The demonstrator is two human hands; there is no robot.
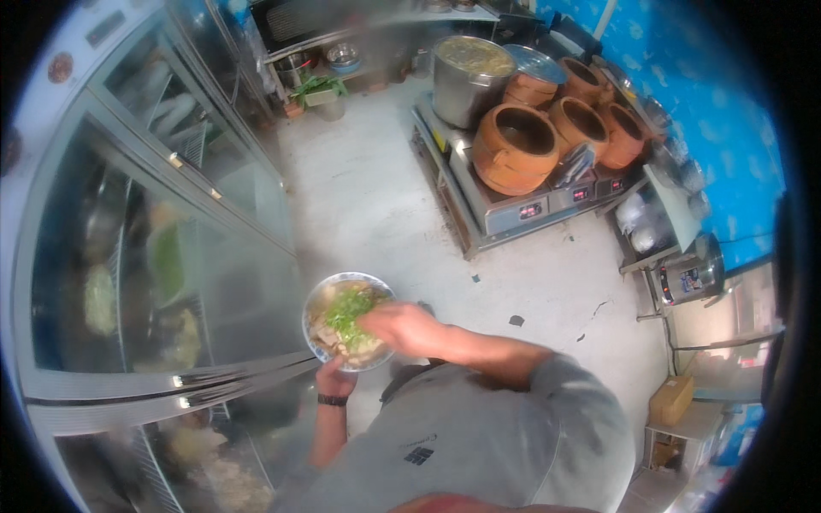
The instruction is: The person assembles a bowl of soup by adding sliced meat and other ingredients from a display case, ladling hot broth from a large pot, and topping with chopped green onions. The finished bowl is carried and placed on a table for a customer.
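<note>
A white bowl with a blue-patterned rim [315, 351] holds soup with pale pieces of food and a heap of chopped green herbs [349, 314] on top. My left hand [336, 377], with a dark band on its wrist, grips the bowl at its lower edge. Over the bowl's right side is my right hand [401, 327], its fingers drawn together at the herbs. Whether it pinches any herbs is hidden by the hand itself.
Glass-door refrigerators [244, 320] stand close on the left. Across the pale floor [359, 192], clay pots [513, 157] and a large steel stockpot [465, 90] sit on a burner stand [507, 218]. A potted plant [324, 96] is farther back. A cardboard box [671, 399] lies at the right.
</note>
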